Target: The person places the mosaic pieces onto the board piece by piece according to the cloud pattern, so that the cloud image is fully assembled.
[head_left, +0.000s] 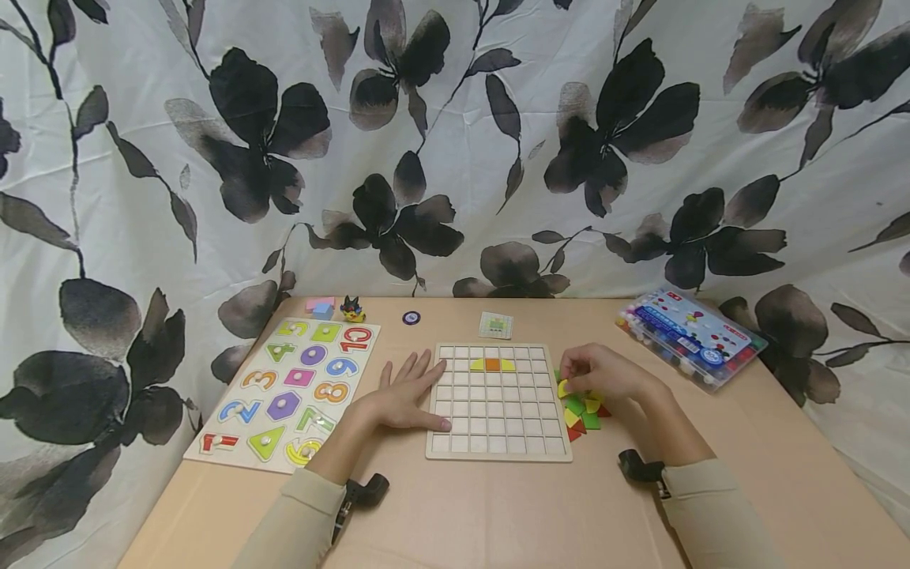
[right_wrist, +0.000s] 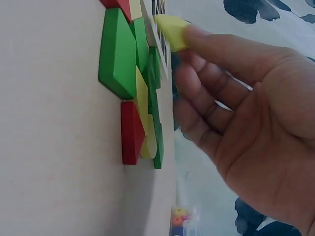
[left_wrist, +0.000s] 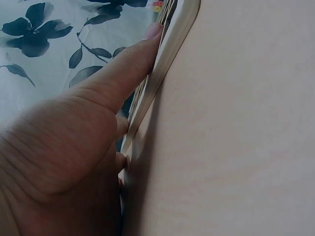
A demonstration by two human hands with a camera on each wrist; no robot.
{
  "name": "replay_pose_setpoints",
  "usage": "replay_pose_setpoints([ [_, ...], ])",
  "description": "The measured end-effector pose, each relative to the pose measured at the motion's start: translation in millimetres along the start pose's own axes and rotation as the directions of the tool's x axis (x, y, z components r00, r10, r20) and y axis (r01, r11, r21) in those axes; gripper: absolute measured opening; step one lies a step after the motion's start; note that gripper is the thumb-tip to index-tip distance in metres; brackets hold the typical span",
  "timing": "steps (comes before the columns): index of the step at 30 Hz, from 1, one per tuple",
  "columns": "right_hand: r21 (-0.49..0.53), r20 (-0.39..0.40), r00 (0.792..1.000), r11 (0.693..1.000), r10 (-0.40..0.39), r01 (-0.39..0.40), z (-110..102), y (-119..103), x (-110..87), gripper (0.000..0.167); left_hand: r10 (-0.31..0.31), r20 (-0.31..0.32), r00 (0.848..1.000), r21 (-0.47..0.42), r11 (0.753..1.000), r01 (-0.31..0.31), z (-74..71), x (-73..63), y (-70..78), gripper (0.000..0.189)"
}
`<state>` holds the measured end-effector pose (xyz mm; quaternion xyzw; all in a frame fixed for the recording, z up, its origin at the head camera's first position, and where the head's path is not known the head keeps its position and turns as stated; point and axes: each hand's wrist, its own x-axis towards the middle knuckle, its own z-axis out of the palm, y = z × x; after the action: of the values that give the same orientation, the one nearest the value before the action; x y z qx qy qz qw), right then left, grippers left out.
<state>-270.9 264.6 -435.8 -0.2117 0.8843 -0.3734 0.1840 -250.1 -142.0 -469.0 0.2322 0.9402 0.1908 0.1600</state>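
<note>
Yellow piece (right_wrist: 171,33) in pinched right fingers (right_wrist: 189,83) near board (head_left: 498,405) edge, left fingers (head_left: 426,378) apart, tabletop (head_left: 512,514) in front

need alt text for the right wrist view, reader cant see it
A person's right hand pinches a small yellow piece near a loose pile of green, red and yellow pieces on a table. The edge of a pale board shows beside the pile, with floral cloth in the background.
</note>
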Motion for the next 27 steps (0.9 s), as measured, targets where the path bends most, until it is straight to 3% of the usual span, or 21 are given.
replay_pose_setpoints([
  [8, 0.039, -0.118, 0.987, 0.993, -0.107, 0.112, 7, -5, 7.8, 0.004, -0.013, -0.002, 1.000, 0.003, 1.000, 0.013, 0.9, 0.4, 0.8, 0.117],
  [17, 0.077, -0.182, 0.976, 0.988, -0.120, 0.136, 23, -23, 20.5, 0.026, -0.003, -0.001, 1.000, -0.008, 1.000, 0.003, -0.4, -1.1, 1.1, 0.119],
  [27, 0.030, -0.266, 0.945, 0.978, -0.192, 0.207, 43, -55, 46.4, 0.022, 0.025, -0.021, 0.999, -0.055, 0.998, -0.026, 3.0, 1.1, -3.8, 0.124],
])
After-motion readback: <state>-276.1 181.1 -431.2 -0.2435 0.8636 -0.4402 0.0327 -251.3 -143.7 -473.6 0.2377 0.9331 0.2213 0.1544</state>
